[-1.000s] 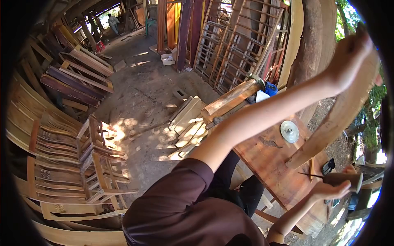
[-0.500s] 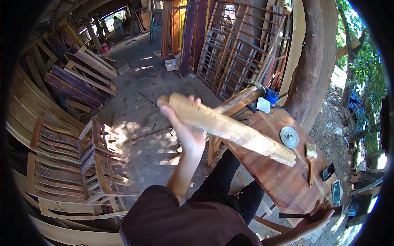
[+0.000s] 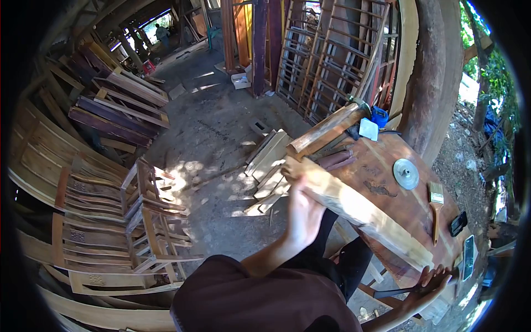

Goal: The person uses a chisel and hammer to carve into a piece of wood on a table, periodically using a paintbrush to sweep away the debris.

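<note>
My left hand (image 3: 303, 216) is closed around the upper-left end of a long pale wooden piece (image 3: 362, 213), which is rounded at that end. The wood slants down to the right over the workbench (image 3: 398, 157), its far end close by my right hand (image 3: 432, 286). That hand is wrapped round a tool with a dark, flat, narrow blade (image 3: 390, 292) pointing left; its exact kind does not show. A paintbrush (image 3: 436, 213) and a round metal lid (image 3: 406, 174) lie on the bench beyond the wood.
Two phones, one dark (image 3: 458, 223) and one with a lit screen (image 3: 468, 258), rest at the bench's right edge. A log (image 3: 329, 130) and blue container (image 3: 379, 116) are at its far end. Wooden chairs (image 3: 146, 216) stand left; offcuts (image 3: 268, 163) lie on the floor.
The wooden piece has come down and right with my left hand, so its lower end is now beside my right hand. The blade in my right hand has tilted slightly.
</note>
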`<state>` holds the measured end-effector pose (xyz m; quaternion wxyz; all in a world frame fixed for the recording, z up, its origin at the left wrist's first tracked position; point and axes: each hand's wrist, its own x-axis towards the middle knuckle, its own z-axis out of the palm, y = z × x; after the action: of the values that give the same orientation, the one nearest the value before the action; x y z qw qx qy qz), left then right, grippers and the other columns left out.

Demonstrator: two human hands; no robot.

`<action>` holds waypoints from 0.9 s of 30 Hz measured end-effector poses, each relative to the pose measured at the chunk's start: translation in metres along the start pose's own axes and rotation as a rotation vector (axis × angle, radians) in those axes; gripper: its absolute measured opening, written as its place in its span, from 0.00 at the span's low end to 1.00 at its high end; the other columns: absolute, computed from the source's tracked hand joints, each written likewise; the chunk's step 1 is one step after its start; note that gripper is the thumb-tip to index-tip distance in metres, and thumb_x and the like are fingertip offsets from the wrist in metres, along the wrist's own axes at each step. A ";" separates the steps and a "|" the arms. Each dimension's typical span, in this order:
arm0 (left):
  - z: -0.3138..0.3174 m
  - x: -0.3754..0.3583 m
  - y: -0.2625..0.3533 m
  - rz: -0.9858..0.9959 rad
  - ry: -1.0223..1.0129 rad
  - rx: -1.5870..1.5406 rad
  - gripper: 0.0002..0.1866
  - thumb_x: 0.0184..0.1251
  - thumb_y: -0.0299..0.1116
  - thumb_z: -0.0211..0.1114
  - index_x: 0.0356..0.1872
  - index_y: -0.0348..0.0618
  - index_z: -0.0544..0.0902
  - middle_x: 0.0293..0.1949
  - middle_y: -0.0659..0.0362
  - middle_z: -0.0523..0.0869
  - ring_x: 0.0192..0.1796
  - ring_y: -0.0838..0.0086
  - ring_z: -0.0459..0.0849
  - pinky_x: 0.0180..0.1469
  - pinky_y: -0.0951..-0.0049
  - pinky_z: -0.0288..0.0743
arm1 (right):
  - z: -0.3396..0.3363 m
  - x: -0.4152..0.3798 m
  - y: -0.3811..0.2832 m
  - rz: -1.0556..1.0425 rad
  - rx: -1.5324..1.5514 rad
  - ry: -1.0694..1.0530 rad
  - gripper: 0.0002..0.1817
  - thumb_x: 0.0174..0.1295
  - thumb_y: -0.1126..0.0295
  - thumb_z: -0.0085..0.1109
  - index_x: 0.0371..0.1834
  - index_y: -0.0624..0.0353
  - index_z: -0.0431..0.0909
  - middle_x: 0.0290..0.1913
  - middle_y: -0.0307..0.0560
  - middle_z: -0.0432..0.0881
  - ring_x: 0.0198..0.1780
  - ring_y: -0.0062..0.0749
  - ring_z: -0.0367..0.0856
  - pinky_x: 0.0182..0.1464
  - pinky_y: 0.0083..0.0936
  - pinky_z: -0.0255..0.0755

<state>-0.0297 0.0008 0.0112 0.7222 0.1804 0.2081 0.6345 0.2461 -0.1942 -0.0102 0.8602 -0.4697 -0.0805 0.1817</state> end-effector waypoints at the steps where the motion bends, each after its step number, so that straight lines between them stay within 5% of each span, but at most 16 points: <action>1: 0.001 -0.001 -0.010 -0.057 -0.018 0.034 0.21 0.76 0.48 0.50 0.58 0.44 0.72 0.53 0.57 0.79 0.58 0.70 0.76 0.61 0.61 0.69 | 0.003 0.000 0.000 0.044 0.002 0.056 0.23 0.73 0.56 0.47 0.63 0.61 0.65 0.50 0.45 0.75 0.29 0.18 0.68 0.64 0.32 0.67; 5: -0.010 -0.012 -0.033 -0.120 -0.102 0.183 0.13 0.75 0.37 0.55 0.54 0.42 0.75 0.49 0.60 0.81 0.53 0.77 0.78 0.57 0.69 0.70 | 0.001 0.004 0.003 0.081 0.088 -0.374 0.18 0.72 0.57 0.48 0.55 0.59 0.67 0.42 0.37 0.72 0.22 0.15 0.58 0.46 0.21 0.66; 6: -0.034 -0.005 -0.038 -0.129 -0.279 0.348 0.11 0.75 0.37 0.56 0.50 0.42 0.78 0.45 0.62 0.81 0.50 0.80 0.78 0.54 0.72 0.70 | 0.023 -0.006 0.005 0.016 0.058 -0.108 0.16 0.72 0.56 0.49 0.47 0.58 0.66 0.32 0.37 0.65 0.17 0.15 0.54 0.24 0.12 0.55; 7: -0.032 -0.003 -0.031 -0.137 -0.456 0.514 0.11 0.75 0.37 0.56 0.47 0.42 0.80 0.42 0.64 0.82 0.47 0.82 0.78 0.51 0.74 0.70 | 0.027 -0.007 0.004 0.020 0.058 -0.111 0.16 0.72 0.56 0.49 0.47 0.58 0.66 0.32 0.37 0.65 0.17 0.15 0.54 0.24 0.12 0.55; 10: -0.008 -0.014 -0.028 -0.017 -0.257 0.567 0.11 0.73 0.37 0.60 0.34 0.40 0.82 0.33 0.66 0.81 0.40 0.85 0.76 0.43 0.77 0.68 | 0.023 -0.005 0.003 0.007 0.026 -0.016 0.16 0.72 0.56 0.48 0.48 0.58 0.66 0.33 0.36 0.65 0.18 0.14 0.54 0.25 0.12 0.56; 11: -0.005 -0.016 -0.027 0.038 -0.142 0.637 0.14 0.72 0.37 0.62 0.28 0.38 0.81 0.30 0.65 0.82 0.38 0.84 0.77 0.42 0.78 0.70 | 0.013 -0.001 0.003 0.045 0.019 -0.085 0.15 0.73 0.56 0.48 0.49 0.57 0.67 0.34 0.36 0.67 0.20 0.15 0.56 0.32 0.14 0.58; 12: -0.024 -0.011 -0.033 0.082 -0.155 0.740 0.13 0.72 0.36 0.61 0.33 0.36 0.82 0.33 0.63 0.83 0.40 0.84 0.78 0.42 0.78 0.71 | 0.003 0.003 0.003 0.079 0.013 -0.150 0.15 0.73 0.56 0.48 0.51 0.56 0.67 0.36 0.36 0.68 0.22 0.16 0.57 0.39 0.17 0.61; 13: -0.017 -0.012 -0.035 0.088 -0.008 0.634 0.13 0.73 0.37 0.59 0.32 0.38 0.80 0.30 0.66 0.80 0.35 0.85 0.75 0.38 0.78 0.68 | 0.003 0.002 0.002 0.074 0.015 -0.141 0.15 0.73 0.56 0.48 0.51 0.56 0.67 0.36 0.36 0.68 0.22 0.16 0.57 0.39 0.17 0.61; 16: -0.029 0.003 -0.035 0.181 -0.015 0.582 0.17 0.74 0.41 0.56 0.25 0.44 0.73 0.24 0.71 0.70 0.29 0.87 0.65 0.31 0.78 0.58 | 0.001 -0.001 0.002 0.086 0.023 -0.137 0.15 0.73 0.56 0.47 0.52 0.56 0.67 0.35 0.36 0.67 0.21 0.16 0.58 0.40 0.18 0.62; 19: 0.037 0.015 -0.020 0.262 -0.088 0.234 0.15 0.74 0.44 0.56 0.38 0.40 0.72 0.32 0.62 0.76 0.32 0.77 0.76 0.39 0.72 0.72 | -0.004 0.000 0.000 0.063 0.088 -0.240 0.14 0.73 0.57 0.47 0.51 0.56 0.67 0.33 0.36 0.66 0.20 0.16 0.57 0.41 0.21 0.62; 21: 0.038 0.034 -0.012 0.240 -0.271 0.248 0.29 0.74 0.61 0.43 0.59 0.45 0.68 0.49 0.54 0.79 0.49 0.65 0.81 0.55 0.63 0.74 | -0.001 -0.002 -0.007 0.044 0.104 -0.220 0.14 0.73 0.57 0.47 0.51 0.56 0.67 0.33 0.36 0.65 0.20 0.17 0.57 0.40 0.21 0.62; 25: 0.112 0.064 0.012 0.301 -0.413 0.033 0.31 0.69 0.69 0.43 0.47 0.49 0.68 0.34 0.60 0.74 0.35 0.70 0.75 0.45 0.66 0.71 | 0.009 -0.004 -0.028 0.014 0.133 -0.216 0.14 0.73 0.58 0.49 0.50 0.56 0.68 0.29 0.36 0.64 0.19 0.17 0.55 0.37 0.20 0.61; 27: 0.151 0.062 0.025 0.388 -0.573 0.159 0.33 0.67 0.70 0.43 0.47 0.48 0.69 0.33 0.59 0.75 0.35 0.70 0.76 0.44 0.67 0.71 | 0.020 -0.005 -0.037 -0.009 0.111 -0.081 0.12 0.72 0.59 0.51 0.46 0.56 0.71 0.25 0.34 0.62 0.19 0.17 0.53 0.33 0.19 0.59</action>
<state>0.0355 0.0658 0.1480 0.6010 0.4429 0.0079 0.6653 0.2441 -0.1982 0.0319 0.8816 -0.4134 -0.1070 0.2010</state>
